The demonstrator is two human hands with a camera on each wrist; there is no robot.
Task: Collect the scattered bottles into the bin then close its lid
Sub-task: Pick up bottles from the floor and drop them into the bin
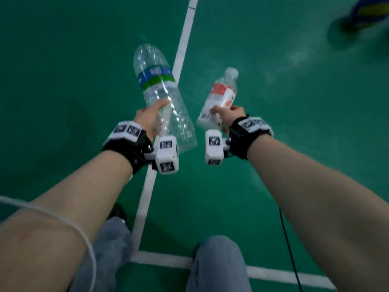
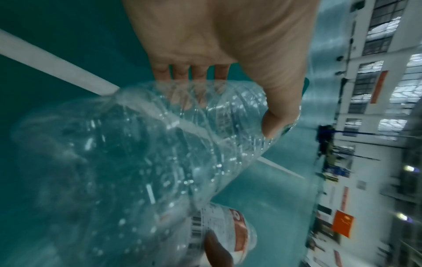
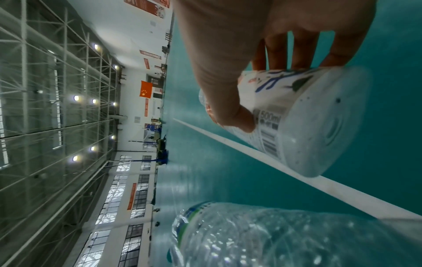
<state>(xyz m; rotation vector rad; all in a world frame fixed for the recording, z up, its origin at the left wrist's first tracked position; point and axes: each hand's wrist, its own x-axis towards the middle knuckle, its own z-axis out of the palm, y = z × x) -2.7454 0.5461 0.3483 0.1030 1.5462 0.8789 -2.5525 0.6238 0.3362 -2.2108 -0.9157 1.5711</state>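
Observation:
My left hand (image 1: 150, 120) grips a large clear empty bottle (image 1: 160, 95) with a blue and green label, thumb on top and fingers under its lower body. The same big bottle (image 2: 146, 153) fills the left wrist view, where my left hand (image 2: 219, 72) wraps round it. My right hand (image 1: 226, 114) holds a smaller bottle (image 1: 221, 98) with a white and red label and a white cap, gripped near its base. In the right wrist view my right hand (image 3: 262, 59) clasps that small bottle (image 3: 297, 115), with the big bottle (image 3: 285, 238) below. Both bottles are held above the floor. No bin is in view.
The green sports floor (image 1: 273, 165) has white court lines (image 1: 181, 57). A blue and yellow ball (image 1: 368, 13) lies at the far right. My legs in grey trousers (image 1: 219, 266) are below. A black cable (image 1: 288, 249) hangs from my right arm.

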